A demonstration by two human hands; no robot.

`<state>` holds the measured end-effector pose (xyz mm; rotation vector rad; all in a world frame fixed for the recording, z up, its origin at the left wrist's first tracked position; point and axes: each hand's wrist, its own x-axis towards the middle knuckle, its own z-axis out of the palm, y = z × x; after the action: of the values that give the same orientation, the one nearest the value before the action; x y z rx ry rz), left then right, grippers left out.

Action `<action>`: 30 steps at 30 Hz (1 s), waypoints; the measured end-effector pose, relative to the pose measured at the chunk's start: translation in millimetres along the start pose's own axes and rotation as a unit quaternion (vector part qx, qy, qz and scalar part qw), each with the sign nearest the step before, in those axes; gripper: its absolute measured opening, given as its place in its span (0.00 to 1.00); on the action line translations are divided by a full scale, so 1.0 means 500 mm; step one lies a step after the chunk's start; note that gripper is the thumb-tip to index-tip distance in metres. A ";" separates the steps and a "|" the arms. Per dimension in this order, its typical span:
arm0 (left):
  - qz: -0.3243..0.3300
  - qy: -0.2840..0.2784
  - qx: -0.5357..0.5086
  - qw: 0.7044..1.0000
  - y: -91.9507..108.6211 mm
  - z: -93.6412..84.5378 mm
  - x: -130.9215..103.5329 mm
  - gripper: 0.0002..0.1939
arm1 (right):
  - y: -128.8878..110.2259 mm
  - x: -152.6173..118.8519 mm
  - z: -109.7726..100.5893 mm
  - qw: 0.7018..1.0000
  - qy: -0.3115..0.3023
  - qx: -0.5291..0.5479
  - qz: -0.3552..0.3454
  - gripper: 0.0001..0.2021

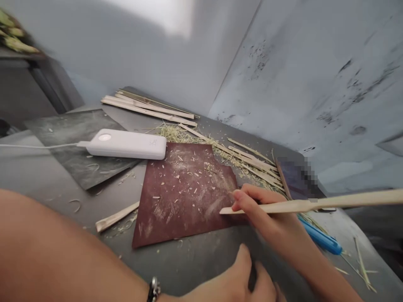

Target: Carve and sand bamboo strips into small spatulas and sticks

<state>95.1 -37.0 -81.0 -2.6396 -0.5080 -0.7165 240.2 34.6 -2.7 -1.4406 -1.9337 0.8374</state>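
Note:
My right hand is closed around a pale, flat wooden strip. The strip narrows in the middle and reaches past the right edge of the view. Its near-left tip lies over a dark red sheet of sandpaper dusted with shavings. Below, my left hand is partly cut off by the bottom edge and a little blurred. Its thumb stands apart from the bent fingers, and I see nothing held in it. A bracelet circles the left wrist.
A white power bank with a cable overlaps a dark sheet. Wooden strips and shavings line the back by the wall. A short wood piece lies left. At right are a blue handle and a phone-like slab.

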 end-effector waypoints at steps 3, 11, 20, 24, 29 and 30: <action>-0.033 0.001 0.031 0.999 -0.011 -0.020 0.001 0.16 | 0.010 0.000 -0.007 0.997 0.063 -0.037 -0.006 0.28; -0.026 -0.029 -0.026 0.999 -0.033 -0.044 0.008 0.17 | 0.007 0.008 0.004 0.998 0.068 0.006 0.004 0.28; -0.024 -0.062 -0.050 0.997 -0.032 -0.064 0.015 0.18 | -0.001 -0.004 0.029 0.993 0.095 0.050 0.039 0.29; -0.036 -0.038 -0.048 0.997 -0.028 -0.056 0.013 0.17 | -0.007 -0.010 0.038 0.996 0.058 0.059 0.032 0.28; -0.031 -0.038 -0.047 0.998 -0.024 -0.045 0.011 0.18 | -0.009 -0.015 0.041 0.997 0.051 0.051 0.013 0.29; -0.031 -0.036 -0.045 0.998 -0.024 -0.045 0.012 0.17 | -0.009 -0.016 0.041 0.997 0.047 0.056 0.012 0.28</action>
<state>85.4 -34.6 -56.7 -2.7527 -0.5944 -0.6792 223.9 23.3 -13.0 -1.4132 -1.7747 0.8599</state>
